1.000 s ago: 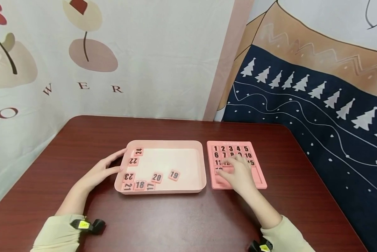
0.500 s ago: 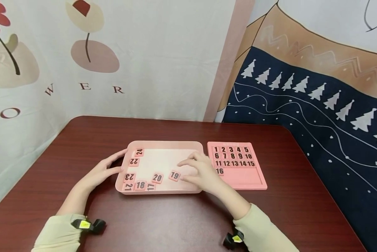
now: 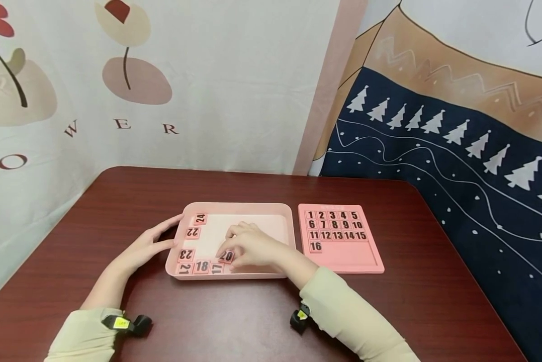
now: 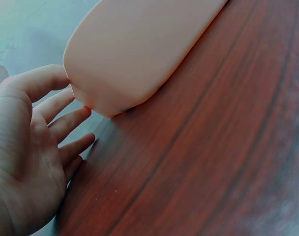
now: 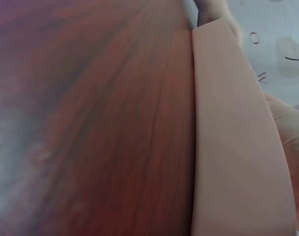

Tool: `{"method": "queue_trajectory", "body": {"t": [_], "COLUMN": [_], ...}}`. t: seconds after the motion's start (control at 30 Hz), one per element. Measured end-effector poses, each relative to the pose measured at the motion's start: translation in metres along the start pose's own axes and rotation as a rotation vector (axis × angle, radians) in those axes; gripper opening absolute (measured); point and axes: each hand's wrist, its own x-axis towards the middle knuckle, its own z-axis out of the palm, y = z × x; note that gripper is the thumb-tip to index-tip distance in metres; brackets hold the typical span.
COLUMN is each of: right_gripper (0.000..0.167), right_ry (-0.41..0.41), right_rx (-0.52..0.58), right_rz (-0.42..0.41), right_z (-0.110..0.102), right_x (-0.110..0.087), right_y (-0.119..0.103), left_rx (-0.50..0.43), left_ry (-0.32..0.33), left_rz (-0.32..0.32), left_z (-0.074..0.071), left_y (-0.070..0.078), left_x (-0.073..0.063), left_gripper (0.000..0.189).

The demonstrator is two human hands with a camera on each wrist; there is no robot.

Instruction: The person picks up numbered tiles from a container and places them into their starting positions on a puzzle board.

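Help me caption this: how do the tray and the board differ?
The tray is paler and wider; the board is deeper pink and narrower.
The tray's tiles lie loose, turned various ways; the board's sit in rows, 1 to 16.
The left hand touches the tray's edge and the right hand is inside it; neither touches the board.
Both lie flat on the table and hold numbered tiles.

- Head: high and set back, facing forward and down over the whole pink tray (image 3: 253, 208)
- Left wrist: low and close, facing the left hand (image 4: 29, 142) and the tray's outside
- Right wrist: low, close, tipped sideways, looking along the tray's outside
- Shared by both wrist views: tray, left hand
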Motion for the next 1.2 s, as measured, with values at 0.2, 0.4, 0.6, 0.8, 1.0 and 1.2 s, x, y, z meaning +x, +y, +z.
{"method": "queue_trajectory", "body": {"t": [0.2, 0.4, 0.6, 0.8, 1.0, 1.2], "right_gripper": [0.034, 0.035, 0.036, 0.035, 0.032, 0.029], "right_ry": [-0.051, -0.072, -0.079, -0.086, -0.094, -0.097], "right_rx": [-0.065, -0.104, -0.119, -0.136, -0.146, -0.113], "right_rz": [-0.03, -0.022, -0.018, -0.016, 0.001, 0.021], "right_z": [0.006, 0.009, 0.01, 0.012, 0.012, 0.008], "right_x": [0.013, 0.017, 0.017, 0.016, 0.011, 0.002], "right_y": [-0.001, -0.004, -0.005, -0.003, 0.002, 0.006], "left_rx": [0.01, 0.007, -0.003, -0.013, -0.011, -0.007], "left_ry": [0.005, 0.003, 0.003, 0.005, 0.003, 0.002], "left_rz": [0.026, 0.021, 0.028, 0.01, -0.001, -0.024], "left_z": [-0.001, -0.001, 0.0, 0.0, 0.0, 0.001], "left_y": [0.0, 0.0, -0.001, 0.0, 0.0, 0.001], "left_x": [0.0, 0.0, 0.0, -0.001, 0.0, 0.0], "left_gripper": [0.061, 0.061, 0.06, 0.061, 0.061, 0.062]}}
